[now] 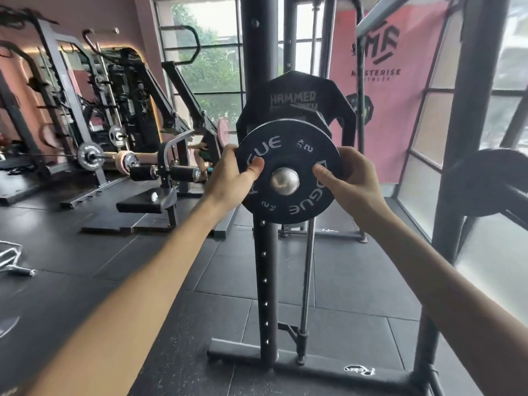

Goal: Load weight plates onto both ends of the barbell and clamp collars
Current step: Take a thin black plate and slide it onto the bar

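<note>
The left hand (228,178) and right hand (354,181) gripped opposite rims of the stiff, probably light plate (288,144) at frame centre.

1. The left hand (228,178) is gripping one edge of the small plate (274,204), its thumb lying on the face and its fingers curling behind.
2. The right hand (353,182) is gripping the opposite edge, its thumb pointing toward the left hand.
3. Both bare forearms are stretching forward, converging.
</note>
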